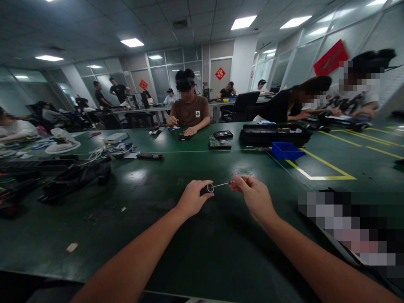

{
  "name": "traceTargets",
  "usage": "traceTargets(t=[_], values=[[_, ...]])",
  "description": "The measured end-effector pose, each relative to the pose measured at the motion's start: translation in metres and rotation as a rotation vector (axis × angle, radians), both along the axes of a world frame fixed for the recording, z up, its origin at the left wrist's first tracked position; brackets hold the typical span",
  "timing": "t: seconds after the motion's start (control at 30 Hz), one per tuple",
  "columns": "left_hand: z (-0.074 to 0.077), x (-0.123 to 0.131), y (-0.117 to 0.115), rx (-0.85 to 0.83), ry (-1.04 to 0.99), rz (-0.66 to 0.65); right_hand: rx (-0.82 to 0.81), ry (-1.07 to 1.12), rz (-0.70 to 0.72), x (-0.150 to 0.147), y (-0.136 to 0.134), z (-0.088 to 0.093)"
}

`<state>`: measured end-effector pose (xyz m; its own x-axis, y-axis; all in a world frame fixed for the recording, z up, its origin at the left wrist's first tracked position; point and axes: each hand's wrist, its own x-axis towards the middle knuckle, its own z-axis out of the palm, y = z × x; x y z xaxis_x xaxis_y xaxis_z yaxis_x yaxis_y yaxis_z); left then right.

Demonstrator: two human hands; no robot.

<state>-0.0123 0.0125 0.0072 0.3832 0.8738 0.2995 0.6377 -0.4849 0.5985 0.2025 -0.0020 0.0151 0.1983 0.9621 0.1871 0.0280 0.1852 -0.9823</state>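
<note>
My left hand (193,196) is closed round a small dark roll with a round rim (209,188), held just above the green table (195,248). From the roll a thin pale strip (221,184) runs to the right. My right hand (252,193) pinches the far end of that strip between thumb and fingers. Both hands hover over the middle of the table, a little apart from each other.
A blue bin (286,150) and a long black case (274,134) lie ahead right, beside yellow floor-style tape lines (322,172). Black bags and cables (75,174) sit at left. A person (189,110) works opposite; other people sit right and left. Circuit boards (220,144) lie mid-table.
</note>
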Motion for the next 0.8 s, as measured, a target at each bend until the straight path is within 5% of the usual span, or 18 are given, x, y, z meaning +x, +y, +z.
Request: traceTargets(t=[0.8], values=[[-0.0014, 0.0006, 0.0027, 0.02, 0.003, 0.009, -0.034, 0.078, 0.013, -0.0006, 0.0003, -0.0002]])
